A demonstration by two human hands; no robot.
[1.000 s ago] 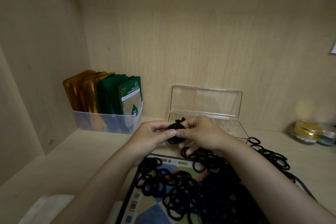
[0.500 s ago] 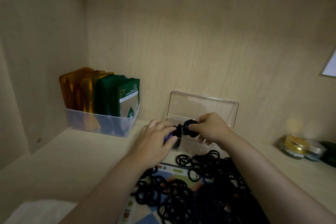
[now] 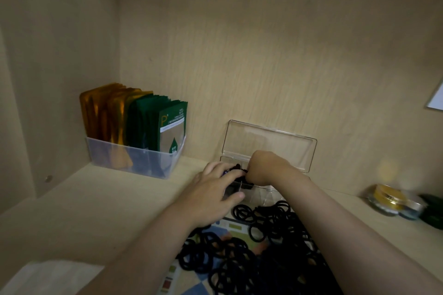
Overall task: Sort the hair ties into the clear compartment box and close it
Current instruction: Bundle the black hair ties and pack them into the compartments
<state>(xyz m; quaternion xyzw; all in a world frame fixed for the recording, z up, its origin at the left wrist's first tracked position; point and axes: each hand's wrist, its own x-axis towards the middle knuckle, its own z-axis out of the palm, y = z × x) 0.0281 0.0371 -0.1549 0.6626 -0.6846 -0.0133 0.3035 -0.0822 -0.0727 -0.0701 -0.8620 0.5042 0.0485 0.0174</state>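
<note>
Head view: at frame centre a bundle of hair ties point(image 3: 239, 172) is gripped by the right hand point(image 3: 266, 170) over the open clear compartment box point(image 3: 268, 142), steadied under the straight-fingered left hand point(image 3: 212, 190), and should be pressed fully inside one compartment before release.

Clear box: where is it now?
Head view, centre: the clear box sits open by the back wall, right of the packet bin, behind the hair ties.
</note>
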